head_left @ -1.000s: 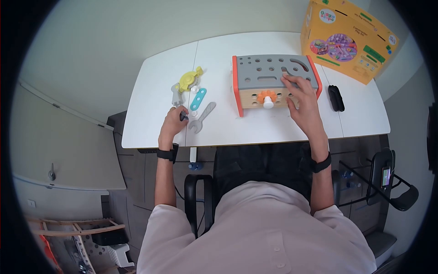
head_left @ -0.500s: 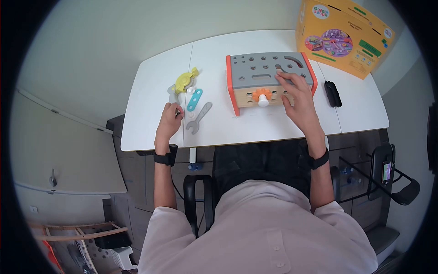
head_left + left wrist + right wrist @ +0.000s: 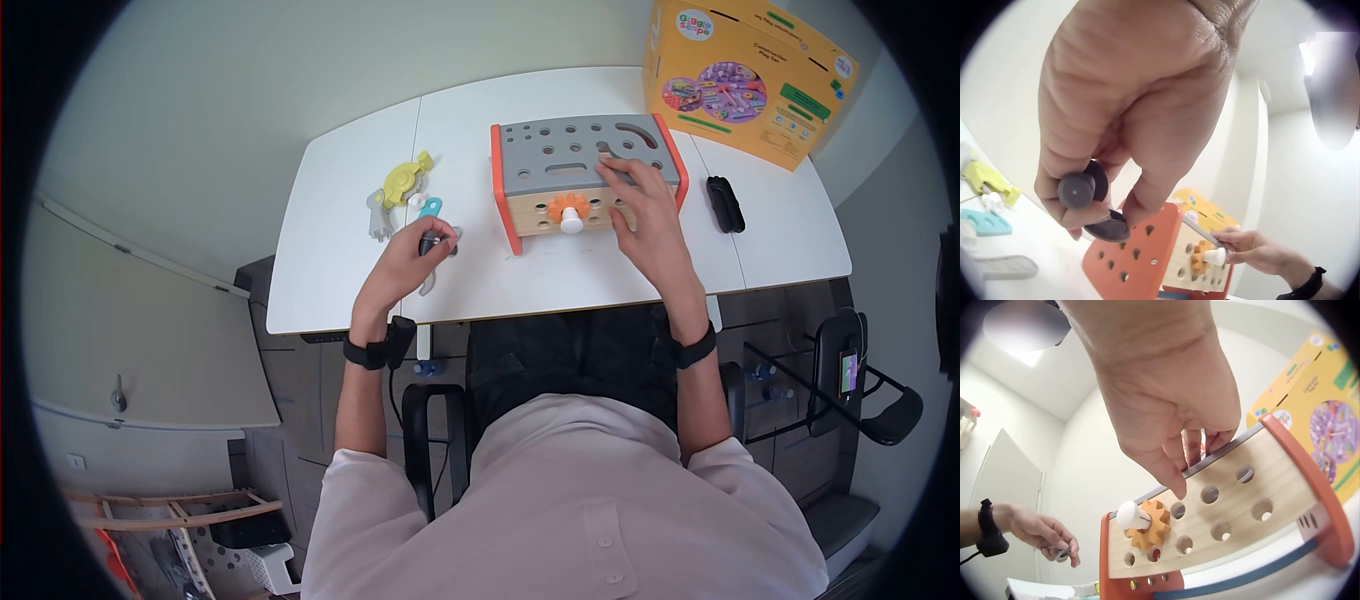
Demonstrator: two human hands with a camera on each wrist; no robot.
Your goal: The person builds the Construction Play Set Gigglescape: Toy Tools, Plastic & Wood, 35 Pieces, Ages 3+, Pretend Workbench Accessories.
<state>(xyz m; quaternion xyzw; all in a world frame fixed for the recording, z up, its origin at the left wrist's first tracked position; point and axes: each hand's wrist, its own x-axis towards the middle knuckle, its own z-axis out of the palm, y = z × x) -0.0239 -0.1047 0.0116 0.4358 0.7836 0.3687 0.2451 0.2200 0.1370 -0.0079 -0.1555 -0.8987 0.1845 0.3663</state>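
My left hand (image 3: pixel 408 258) is over the left part of the table, above the grey toy wrench (image 3: pixel 1007 267) and the teal strip (image 3: pixel 431 207). Between its curled fingers and thumb it pinches two dark grey bolts; in the left wrist view one bolt (image 3: pixel 1077 190) shows its round end and a flange, and the other shows as a dark disc (image 3: pixel 1109 229). My right hand (image 3: pixel 648 228) grips the upper front edge of the toy workbench (image 3: pixel 535 178), fingers on its grey top and thumb over the wooden front. An orange gear (image 3: pixel 1152 525) with a white knob (image 3: pixel 1133 515) sits on that front.
A yellow toy piece (image 3: pixel 402 183), a grey piece (image 3: pixel 379 215) and a small white piece (image 3: pixel 416 201) lie at the table's left. A black case (image 3: pixel 725 205) lies right of the workbench, and a yellow box (image 3: pixel 745 85) stands at the back right.
My left hand has moved right, from beside the strip and wrench to above them, carrying the dark bolts. My right hand has stayed at the workbench. The head view has shifted slightly.
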